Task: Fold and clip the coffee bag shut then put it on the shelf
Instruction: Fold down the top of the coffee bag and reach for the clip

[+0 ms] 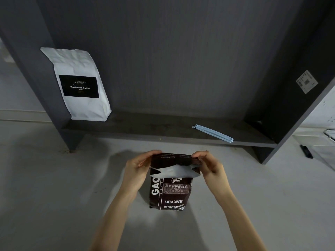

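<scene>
Dim, soft light; faint shadows under the arms, wide-angle bending at edges.

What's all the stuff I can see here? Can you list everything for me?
dark coffee bag: one, dark brown with white print, held upright above the pale floor, its top folded over
white coffee bag: one, white with a black label, standing at the left end of the shelf
bag clip: one, light blue, lying on the shelf towards the right, apart from both bags
shelf: one, dark grey, low unit with side panels and a back wall
sticker: one, white, on the shelf's right side panel
small black object: one, on the floor at far right, too small to identify
left hand: pinching the folded top's left end
right hand: pinching the folded top's right end
</scene>
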The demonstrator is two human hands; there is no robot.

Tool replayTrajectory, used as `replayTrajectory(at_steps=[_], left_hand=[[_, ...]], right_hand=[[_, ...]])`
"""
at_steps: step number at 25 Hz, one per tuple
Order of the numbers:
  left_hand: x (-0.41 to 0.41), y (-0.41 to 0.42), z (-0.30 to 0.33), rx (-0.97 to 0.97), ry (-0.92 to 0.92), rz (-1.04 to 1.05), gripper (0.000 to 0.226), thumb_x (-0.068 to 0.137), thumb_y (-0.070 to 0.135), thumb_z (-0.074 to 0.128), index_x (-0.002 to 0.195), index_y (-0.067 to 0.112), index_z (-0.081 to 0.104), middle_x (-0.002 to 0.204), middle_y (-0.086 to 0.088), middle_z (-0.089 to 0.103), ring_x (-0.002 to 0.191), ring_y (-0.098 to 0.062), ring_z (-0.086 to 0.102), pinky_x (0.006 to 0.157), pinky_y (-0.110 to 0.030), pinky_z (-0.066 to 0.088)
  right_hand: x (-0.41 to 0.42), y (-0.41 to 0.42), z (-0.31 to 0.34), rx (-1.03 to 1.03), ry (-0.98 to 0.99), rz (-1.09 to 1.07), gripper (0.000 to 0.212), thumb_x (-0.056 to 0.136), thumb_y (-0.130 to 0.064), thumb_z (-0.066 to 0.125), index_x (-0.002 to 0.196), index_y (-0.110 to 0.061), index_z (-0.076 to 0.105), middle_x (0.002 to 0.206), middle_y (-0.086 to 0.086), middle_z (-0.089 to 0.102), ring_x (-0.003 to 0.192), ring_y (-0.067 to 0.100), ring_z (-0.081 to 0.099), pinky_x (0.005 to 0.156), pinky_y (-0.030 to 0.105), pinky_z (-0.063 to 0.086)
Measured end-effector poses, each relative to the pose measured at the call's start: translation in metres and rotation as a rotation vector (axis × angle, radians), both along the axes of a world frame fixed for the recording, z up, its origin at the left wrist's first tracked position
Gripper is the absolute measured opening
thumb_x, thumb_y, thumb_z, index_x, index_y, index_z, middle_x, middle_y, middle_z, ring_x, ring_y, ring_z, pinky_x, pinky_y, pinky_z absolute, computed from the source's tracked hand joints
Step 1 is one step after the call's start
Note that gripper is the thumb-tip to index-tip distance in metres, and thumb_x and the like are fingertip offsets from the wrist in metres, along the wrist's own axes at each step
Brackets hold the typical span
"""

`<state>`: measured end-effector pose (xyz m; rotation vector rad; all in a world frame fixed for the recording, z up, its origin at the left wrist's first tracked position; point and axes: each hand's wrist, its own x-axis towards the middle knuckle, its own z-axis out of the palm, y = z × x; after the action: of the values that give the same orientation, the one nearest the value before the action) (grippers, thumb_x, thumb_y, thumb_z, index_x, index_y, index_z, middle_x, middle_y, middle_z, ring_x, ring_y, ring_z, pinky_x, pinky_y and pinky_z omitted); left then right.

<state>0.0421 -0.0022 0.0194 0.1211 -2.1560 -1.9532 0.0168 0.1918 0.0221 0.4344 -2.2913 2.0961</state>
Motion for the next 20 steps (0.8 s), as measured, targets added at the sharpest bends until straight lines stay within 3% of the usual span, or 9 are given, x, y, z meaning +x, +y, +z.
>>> replayTrajectory(at_steps=[3, 6, 8, 10, 14, 16, 17, 20], left_hand=[[0.0, -0.008, 0.006, -0.018, -0.036, -0.098, 0.039, 0.087, 0.0, 0.042, 0.088, 0.029, 0.067, 0.073, 0.033, 0.07, 0.08, 0.013, 0.062, 0.074, -0.004, 0.047], [0.0, -0.012, 0.01, 0.033, -0.064, -0.172, 0.032, 0.091, 0.02, 0.041, 0.087, 0.035, 0.069, 0.088, 0.019, 0.073, 0.095, -0.003, 0.064, 0.085, -0.018, 0.047], [0.001, -0.009, 0.01, -0.009, -0.046, -0.18, 0.018, 0.087, 0.024, 0.05, 0.089, 0.033, 0.066, 0.095, 0.012, 0.07, 0.094, -0.006, 0.063, 0.082, -0.018, 0.048], [0.002, -0.005, 0.007, 0.0, -0.032, -0.186, 0.017, 0.083, 0.016, 0.057, 0.093, 0.029, 0.062, 0.095, 0.006, 0.067, 0.089, -0.002, 0.063, 0.078, -0.012, 0.05], [0.0, -0.004, -0.001, 0.029, -0.042, -0.183, 0.028, 0.081, 0.012, 0.059, 0.102, 0.03, 0.058, 0.097, 0.005, 0.068, 0.089, 0.001, 0.064, 0.076, -0.01, 0.051], [-0.001, -0.005, -0.006, 0.047, -0.081, -0.176, 0.027, 0.081, 0.015, 0.06, 0.101, 0.033, 0.057, 0.1, 0.009, 0.067, 0.094, -0.001, 0.064, 0.077, -0.011, 0.051], [-0.001, -0.006, -0.008, 0.041, -0.105, -0.17, 0.024, 0.081, 0.018, 0.061, 0.099, 0.034, 0.058, 0.102, 0.011, 0.067, 0.098, -0.001, 0.063, 0.078, -0.012, 0.05], [0.001, -0.005, -0.011, 0.014, -0.16, -0.166, 0.018, 0.08, 0.022, 0.061, 0.088, 0.038, 0.059, 0.097, 0.019, 0.064, 0.095, 0.006, 0.059, 0.075, -0.011, 0.047]], right_hand=[[-0.001, 0.004, 0.004, -0.027, -0.115, 0.004, 0.043, 0.091, 0.001, 0.026, 0.077, -0.017, 0.062, 0.074, -0.008, 0.066, 0.07, -0.004, 0.062, 0.065, 0.007, 0.048], [0.0, 0.005, 0.006, -0.014, -0.171, 0.038, 0.035, 0.094, -0.014, 0.032, 0.074, -0.022, 0.059, 0.076, -0.011, 0.063, 0.073, 0.0, 0.056, 0.069, 0.01, 0.046], [0.002, 0.001, 0.004, 0.027, -0.139, 0.065, 0.021, 0.091, -0.012, 0.044, 0.076, -0.024, 0.054, 0.078, 0.001, 0.055, 0.076, 0.007, 0.051, 0.07, 0.019, 0.042], [0.003, -0.002, 0.001, 0.03, -0.127, 0.069, 0.02, 0.087, -0.008, 0.051, 0.083, -0.028, 0.053, 0.079, 0.012, 0.049, 0.076, 0.018, 0.048, 0.068, 0.027, 0.042], [-0.001, -0.005, -0.006, 0.034, -0.11, -0.009, 0.029, 0.084, -0.006, 0.056, 0.107, -0.024, 0.052, 0.069, 0.007, 0.05, 0.065, 0.01, 0.052, 0.058, 0.013, 0.047], [-0.002, -0.005, -0.011, 0.043, -0.147, -0.019, 0.026, 0.083, -0.009, 0.058, 0.101, -0.028, 0.055, 0.078, 0.001, 0.06, 0.076, 0.011, 0.06, 0.069, 0.017, 0.053], [-0.002, -0.004, -0.015, 0.044, -0.173, -0.01, 0.024, 0.082, -0.011, 0.06, 0.096, -0.03, 0.056, 0.087, -0.001, 0.065, 0.086, 0.014, 0.063, 0.079, 0.026, 0.055], [-0.001, -0.001, -0.024, 0.06, -0.182, -0.006, 0.022, 0.079, -0.014, 0.065, 0.093, -0.031, 0.06, 0.103, 0.0, 0.069, 0.106, 0.022, 0.062, 0.101, 0.051, 0.043]])
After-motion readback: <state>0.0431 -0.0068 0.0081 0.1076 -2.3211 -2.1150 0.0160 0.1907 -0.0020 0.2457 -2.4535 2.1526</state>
